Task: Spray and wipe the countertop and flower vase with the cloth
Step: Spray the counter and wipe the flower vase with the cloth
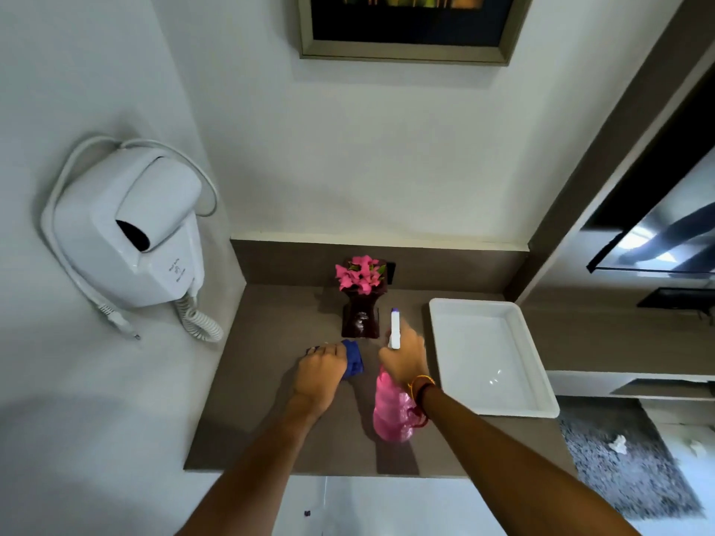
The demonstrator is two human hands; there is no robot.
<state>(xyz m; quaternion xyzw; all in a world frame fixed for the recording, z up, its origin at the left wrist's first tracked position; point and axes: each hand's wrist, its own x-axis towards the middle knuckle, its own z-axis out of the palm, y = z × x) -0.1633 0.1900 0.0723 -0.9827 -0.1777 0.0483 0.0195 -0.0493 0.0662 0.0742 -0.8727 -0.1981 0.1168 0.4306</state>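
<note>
A dark glossy vase (360, 321) with pink flowers (360, 274) stands at the back of the brown countertop (278, 342). My left hand (320, 375) is closed on a blue cloth (353, 363), pressed on the counter just in front of the vase. My right hand (404, 355) grips a pink spray bottle (391, 410) by its white head (395, 330), nozzle pointing toward the back wall, right of the vase.
A white rectangular tray (518, 396) sits on the counter at the right. A white wall-mounted hair dryer (127, 230) with a coiled cord hangs on the left wall. A framed picture (406, 52) hangs above. A grey rug (626, 470) lies on the floor at the right.
</note>
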